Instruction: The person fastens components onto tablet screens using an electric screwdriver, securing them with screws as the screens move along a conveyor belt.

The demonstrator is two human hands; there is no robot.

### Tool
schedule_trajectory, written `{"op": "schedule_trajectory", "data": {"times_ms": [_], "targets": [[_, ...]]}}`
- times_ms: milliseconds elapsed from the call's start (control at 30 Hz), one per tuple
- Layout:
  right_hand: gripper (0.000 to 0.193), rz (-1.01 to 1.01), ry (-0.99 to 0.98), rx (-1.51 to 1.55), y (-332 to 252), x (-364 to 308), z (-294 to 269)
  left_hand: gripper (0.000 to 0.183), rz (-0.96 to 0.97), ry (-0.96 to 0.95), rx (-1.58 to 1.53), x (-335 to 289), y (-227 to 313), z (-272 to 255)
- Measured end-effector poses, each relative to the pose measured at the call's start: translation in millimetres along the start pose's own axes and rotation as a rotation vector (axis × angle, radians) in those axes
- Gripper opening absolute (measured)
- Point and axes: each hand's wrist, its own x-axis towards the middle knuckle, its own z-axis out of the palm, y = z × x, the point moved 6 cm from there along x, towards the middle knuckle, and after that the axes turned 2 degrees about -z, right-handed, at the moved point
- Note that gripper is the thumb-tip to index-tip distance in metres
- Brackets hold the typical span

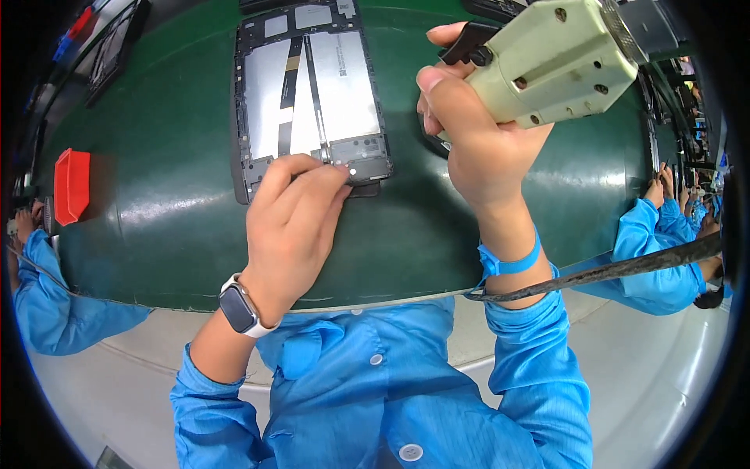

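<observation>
An opened tablet [336,86] lies on the green tabletop, its back off, showing a silvery battery area, ribbon cables [316,86] and a dark frame. At its lower edge my left hand [293,211] is closed, fingertips bunched against the edge by the bottom board. Whether a small part sits between those fingertips is hidden. My right hand [476,141] is wrapped round a pale green electric screwdriver [555,66] with a black lever [469,43], raised right of the tablet. The tool's working tip cannot be made out.
A red tray [72,186] stands at the left. Another dark device [117,51] lies at the far left. A dark cord [617,270] runs from the blue wrist strap [512,262] to the right. Co-workers in blue sleeves [660,254] sit on both sides.
</observation>
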Motion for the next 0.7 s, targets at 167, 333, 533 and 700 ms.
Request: {"op": "schedule_trajectory", "data": {"times_ms": [167,333,533,700], "targets": [[0.019,0.051,0.045,0.049,3.1,-0.3,-2.0,0.028,0.044,-0.080,0.139,-1.4,10.6,4.0],[0.025,0.019,0.015,-0.008,1.1,-0.4,-0.2,0.021,0.115,-0.040,0.202,-13.4,8.5,7.3],[0.025,0.063,0.032,-0.003,0.5,-3.9,-1.1,0.021,0.149,-0.036,0.185,-12.0,13.6,6.1],[0.025,0.050,0.010,0.006,-1.0,-2.6,0.0,0.017,0.162,-0.051,0.270,-11.2,19.2,7.8]]}}
